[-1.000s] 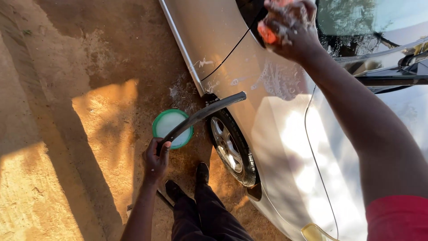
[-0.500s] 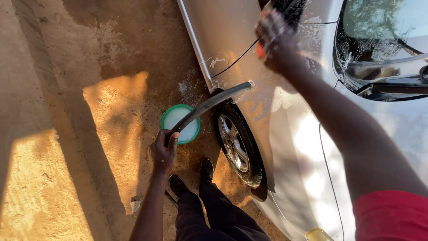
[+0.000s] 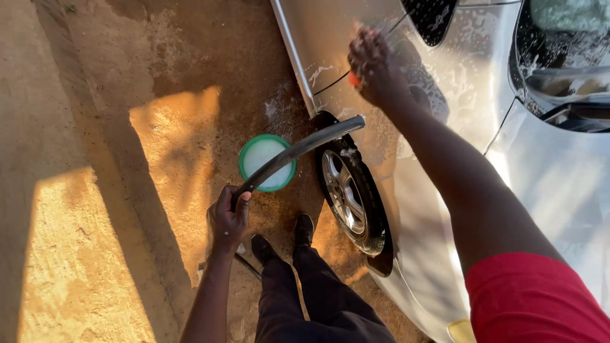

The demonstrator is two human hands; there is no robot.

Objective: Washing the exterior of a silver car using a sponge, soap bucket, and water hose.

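My left hand (image 3: 230, 219) grips a black hose (image 3: 298, 149) that arcs up toward the front wheel (image 3: 349, 194) of a silver car (image 3: 438, 209). My right hand (image 3: 373, 62), soapy, presses an orange sponge (image 3: 353, 79) against the wet, sudsy car body above the wheel arch. A green bucket (image 3: 267, 163) of white soapy water stands on the dirt just beyond my left hand, beside the wheel.
My legs and black shoes (image 3: 304, 230) stand close to the wheel. Damp brown dirt ground (image 3: 95, 190) spreads to the left, part sunlit, part shadowed. The windscreen and wiper (image 3: 562, 76) show at the top right.
My right hand with the sponge has slid down and to the left along the car body, from near the windscreen to above the wheel arch. The left hand keeps its hold on the hose.
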